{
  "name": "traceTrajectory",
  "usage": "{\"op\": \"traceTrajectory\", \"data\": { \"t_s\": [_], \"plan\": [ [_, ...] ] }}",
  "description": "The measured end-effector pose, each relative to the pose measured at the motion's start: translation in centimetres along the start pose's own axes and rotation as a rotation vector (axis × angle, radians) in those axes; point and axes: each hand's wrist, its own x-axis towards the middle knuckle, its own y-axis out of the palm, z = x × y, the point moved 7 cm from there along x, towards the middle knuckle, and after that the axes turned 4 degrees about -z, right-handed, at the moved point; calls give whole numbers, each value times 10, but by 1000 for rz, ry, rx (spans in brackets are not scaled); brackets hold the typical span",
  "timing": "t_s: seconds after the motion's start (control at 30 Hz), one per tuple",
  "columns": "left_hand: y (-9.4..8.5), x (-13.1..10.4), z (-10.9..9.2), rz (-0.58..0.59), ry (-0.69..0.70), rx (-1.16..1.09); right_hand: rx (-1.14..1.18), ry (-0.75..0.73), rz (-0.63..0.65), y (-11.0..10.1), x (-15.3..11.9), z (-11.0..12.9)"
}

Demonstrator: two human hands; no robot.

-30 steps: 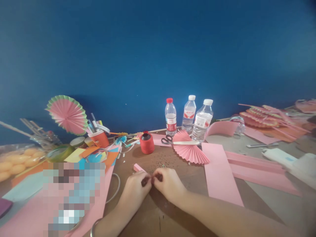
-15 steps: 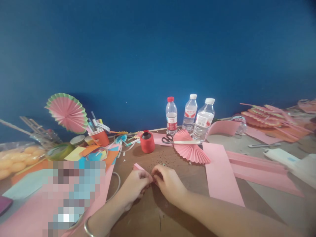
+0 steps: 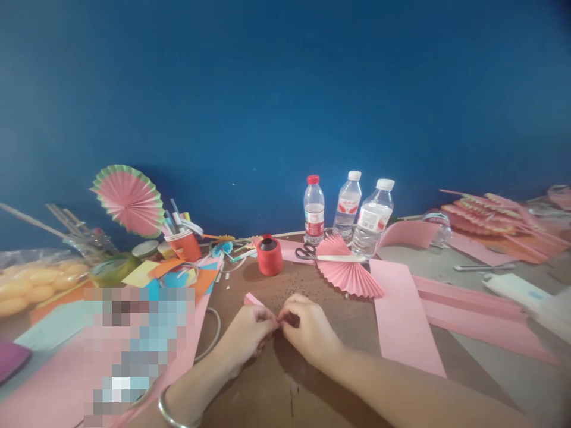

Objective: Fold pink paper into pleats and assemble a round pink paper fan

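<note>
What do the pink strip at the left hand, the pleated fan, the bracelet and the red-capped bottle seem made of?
Pink strip at the left hand: probably matte paper or card; straight edges, no shine.
Pleated fan: likely matte paper, as it holds crisp creases.
Bracelet: apparently polished metal, silvery with bright highlights.
Red-capped bottle: glossy, probably plastic; its upper part is see-through.

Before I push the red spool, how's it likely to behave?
The red spool stands upright on its end, so a low push would probably slide it. It looks squat and broad-based, so tipping seems less likely than with something tall and narrow. Its rounded side suggests it could roll if knocked over.
</note>
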Motion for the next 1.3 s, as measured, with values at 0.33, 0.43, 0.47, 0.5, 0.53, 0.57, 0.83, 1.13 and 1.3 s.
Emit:
{"op": "traceTrajectory", "data": {
  "t_s": [0.33,0.43,0.47,0.5,0.53,0.57,0.83,1.13,1.3],
  "plan": [
    [-1,5,4,-18,84,27,-35,12,3,-3,-1,5],
    [0,4,4,-4,84,4,-17,57,-22,-5,-1,1],
    [1,4,4,0,81,2,-1,83,-29,-5,-1,-1],
    [1,3,4,1,78,0,18,107,-30,-5,-2,-3],
    [1,3,4,2,75,-1,38,121,-24,-5,-2,-4],
    [1,3,4,0,69,-1,54,117,-13,-4,-2,-4],
    [-2,5,9,-11,42,12,7,-8,22,-2,-2,5],
    [-1,3,7,-15,31,16,125,215,-55,-4,-2,-11],
    [-1,2,7,-13,8,11,582,458,-9,13,-9,-26]
  ]
}}
